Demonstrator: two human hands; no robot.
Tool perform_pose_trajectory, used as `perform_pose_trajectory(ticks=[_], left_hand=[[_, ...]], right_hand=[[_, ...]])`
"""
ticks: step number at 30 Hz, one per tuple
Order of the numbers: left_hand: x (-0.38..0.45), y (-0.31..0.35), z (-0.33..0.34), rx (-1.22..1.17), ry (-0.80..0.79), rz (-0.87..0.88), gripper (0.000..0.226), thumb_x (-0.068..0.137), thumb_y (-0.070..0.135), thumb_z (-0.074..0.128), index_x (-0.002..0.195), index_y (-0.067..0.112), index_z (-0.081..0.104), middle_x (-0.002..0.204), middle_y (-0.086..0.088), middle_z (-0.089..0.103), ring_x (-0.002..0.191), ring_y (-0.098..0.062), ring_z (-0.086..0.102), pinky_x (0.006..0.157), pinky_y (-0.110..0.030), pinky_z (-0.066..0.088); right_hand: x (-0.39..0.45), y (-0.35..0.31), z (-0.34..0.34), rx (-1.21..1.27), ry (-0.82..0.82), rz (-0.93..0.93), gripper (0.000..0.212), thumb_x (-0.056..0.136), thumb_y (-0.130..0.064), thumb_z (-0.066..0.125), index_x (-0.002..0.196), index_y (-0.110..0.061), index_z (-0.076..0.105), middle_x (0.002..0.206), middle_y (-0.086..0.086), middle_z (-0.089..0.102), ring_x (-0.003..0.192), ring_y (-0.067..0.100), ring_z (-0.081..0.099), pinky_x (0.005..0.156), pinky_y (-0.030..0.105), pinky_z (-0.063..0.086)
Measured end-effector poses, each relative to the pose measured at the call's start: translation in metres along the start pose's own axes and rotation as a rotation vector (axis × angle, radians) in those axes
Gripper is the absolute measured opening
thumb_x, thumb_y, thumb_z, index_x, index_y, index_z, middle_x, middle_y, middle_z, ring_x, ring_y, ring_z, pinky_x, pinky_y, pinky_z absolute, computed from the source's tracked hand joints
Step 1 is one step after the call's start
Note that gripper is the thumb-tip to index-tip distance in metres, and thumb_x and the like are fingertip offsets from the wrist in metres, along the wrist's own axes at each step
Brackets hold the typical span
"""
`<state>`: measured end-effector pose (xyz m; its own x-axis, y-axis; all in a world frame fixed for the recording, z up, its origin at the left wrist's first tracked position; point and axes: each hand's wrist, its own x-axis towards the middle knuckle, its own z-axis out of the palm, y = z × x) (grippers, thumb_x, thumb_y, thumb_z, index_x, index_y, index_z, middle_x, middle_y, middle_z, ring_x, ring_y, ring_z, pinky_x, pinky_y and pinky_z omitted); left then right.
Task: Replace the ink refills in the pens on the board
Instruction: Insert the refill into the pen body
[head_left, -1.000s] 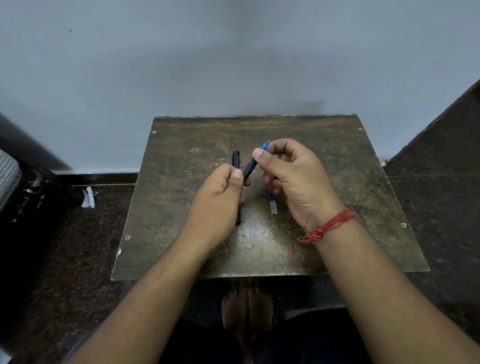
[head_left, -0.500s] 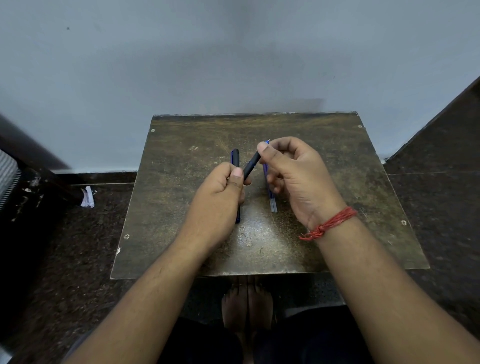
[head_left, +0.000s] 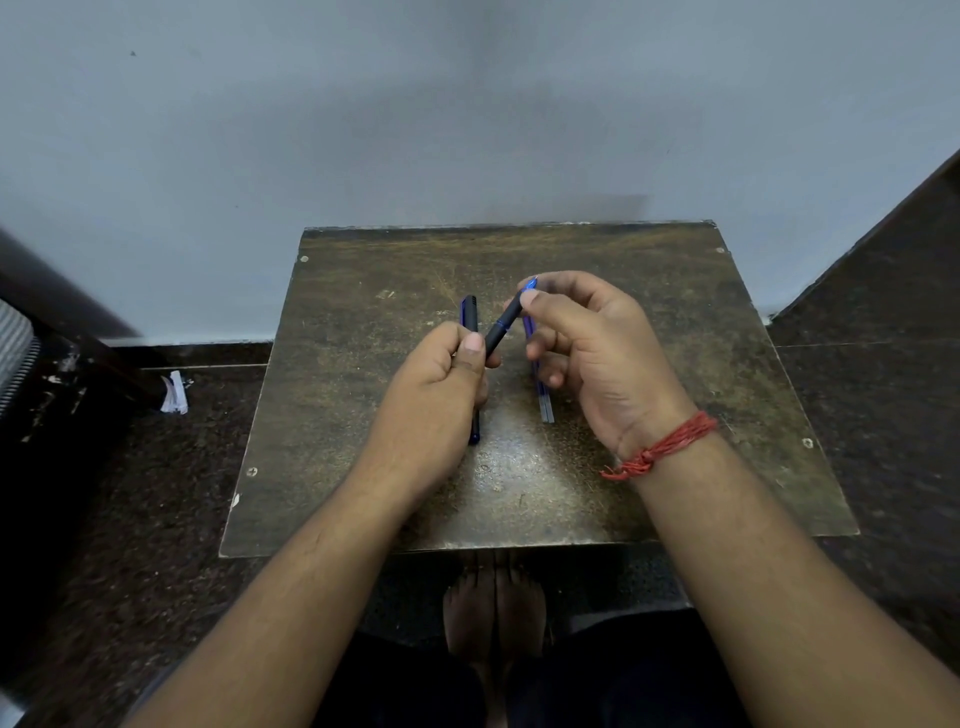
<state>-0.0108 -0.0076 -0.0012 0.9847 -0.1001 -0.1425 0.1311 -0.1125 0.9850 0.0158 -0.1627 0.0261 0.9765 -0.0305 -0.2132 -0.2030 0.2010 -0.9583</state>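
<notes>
A dark pen (head_left: 503, 328) with a blue far end is held slanted above the worn brown board (head_left: 675, 364). My left hand (head_left: 441, 384) grips its near end between thumb and fingers. My right hand (head_left: 592, 353) pinches its far end with thumb and forefinger. A second dark pen (head_left: 470, 317) lies on the board, partly under my left hand. Thin blue refills (head_left: 543, 400) lie on the board under my right hand, their clear ends toward me.
The board rests low over a dark speckled floor, against a pale wall. A scrap of white paper (head_left: 174, 393) lies on the floor at left. My bare feet (head_left: 493, 608) show below the board's near edge. A red thread band (head_left: 660, 452) circles my right wrist.
Both hands keep hold of the slanted pen in nearly the same place. My right fingers have shifted slightly on the far end, and its blue tip shows again.
</notes>
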Motion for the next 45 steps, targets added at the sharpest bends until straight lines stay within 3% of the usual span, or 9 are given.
perform_pose_trajectory(ticks=[4,8,13,20,25,29,37,41,45], left_hand=[[-0.001,0.000,0.001,0.015,0.002,-0.002,0.034,0.096,0.051,0.042,0.090,0.023,0.060,0.054,0.013,0.042,0.044,-0.004,0.032,0.051,-0.029,0.025],[0.000,0.000,0.002,0.003,-0.001,-0.008,0.033,0.096,0.051,0.042,0.089,0.024,0.060,0.053,0.014,0.041,0.044,-0.004,0.031,0.050,-0.028,0.024],[-0.001,0.000,0.001,0.021,-0.011,0.009,0.031,0.105,0.043,0.041,0.091,0.023,0.059,0.054,0.014,0.042,0.044,-0.002,0.032,0.049,-0.027,0.025],[-0.001,0.001,0.003,0.005,-0.013,0.007,0.033,0.096,0.049,0.042,0.091,0.021,0.059,0.053,0.013,0.041,0.043,-0.002,0.031,0.048,-0.026,0.025],[0.001,-0.001,0.002,-0.008,-0.006,0.001,0.032,0.095,0.050,0.042,0.089,0.023,0.058,0.052,0.013,0.041,0.042,-0.003,0.030,0.051,-0.027,0.022],[0.001,-0.002,0.001,-0.002,-0.010,0.005,0.032,0.095,0.050,0.042,0.089,0.022,0.058,0.052,0.013,0.041,0.043,-0.003,0.031,0.051,-0.028,0.023],[0.001,-0.003,0.001,0.003,-0.018,0.004,0.030,0.096,0.052,0.042,0.083,0.032,0.061,0.054,0.014,0.042,0.044,-0.004,0.031,0.052,-0.029,0.024],[0.002,-0.004,0.000,0.016,-0.017,-0.001,0.030,0.095,0.054,0.043,0.081,0.035,0.061,0.056,0.013,0.042,0.045,-0.005,0.032,0.052,-0.029,0.024],[0.001,-0.004,-0.001,0.020,-0.019,0.001,0.031,0.096,0.055,0.043,0.084,0.033,0.062,0.057,0.013,0.043,0.046,-0.006,0.033,0.052,-0.030,0.025]], right_hand=[[0.001,0.004,-0.002,-0.096,0.009,-0.021,0.015,0.087,-0.029,0.076,0.088,-0.019,0.065,0.080,0.001,0.070,0.054,0.009,0.055,0.044,0.022,0.035],[0.000,0.001,0.001,-0.063,-0.013,-0.008,0.002,0.092,-0.015,0.068,0.090,-0.016,0.069,0.081,0.000,0.073,0.054,0.009,0.054,0.043,0.022,0.034],[-0.002,-0.006,0.001,0.106,-0.018,0.032,0.022,0.092,0.001,0.054,0.109,-0.006,0.066,0.104,0.012,0.077,0.052,0.011,0.052,0.041,0.022,0.033],[0.000,0.001,-0.001,-0.060,0.017,-0.013,0.017,0.089,-0.028,0.073,0.088,-0.015,0.063,0.074,-0.002,0.069,0.051,0.008,0.054,0.040,0.020,0.033],[-0.001,0.001,0.000,-0.043,-0.007,-0.019,0.002,0.093,-0.016,0.067,0.091,-0.016,0.069,0.083,0.003,0.074,0.052,0.009,0.053,0.041,0.021,0.032],[-0.003,-0.006,0.002,0.083,-0.018,0.005,0.024,0.091,0.003,0.053,0.109,-0.007,0.064,0.102,0.012,0.077,0.051,0.011,0.052,0.039,0.021,0.031],[0.001,0.002,-0.001,-0.070,0.029,-0.001,0.013,0.088,-0.026,0.075,0.088,-0.017,0.065,0.083,0.003,0.072,0.050,0.009,0.051,0.039,0.020,0.029],[-0.002,-0.002,0.000,-0.030,0.000,-0.007,0.004,0.092,-0.011,0.066,0.092,-0.012,0.069,0.083,0.003,0.073,0.048,0.008,0.049,0.038,0.019,0.029],[-0.005,-0.008,0.001,0.046,-0.012,0.026,0.027,0.090,0.004,0.052,0.112,-0.004,0.066,0.103,0.008,0.078,0.047,0.010,0.047,0.038,0.020,0.026]])
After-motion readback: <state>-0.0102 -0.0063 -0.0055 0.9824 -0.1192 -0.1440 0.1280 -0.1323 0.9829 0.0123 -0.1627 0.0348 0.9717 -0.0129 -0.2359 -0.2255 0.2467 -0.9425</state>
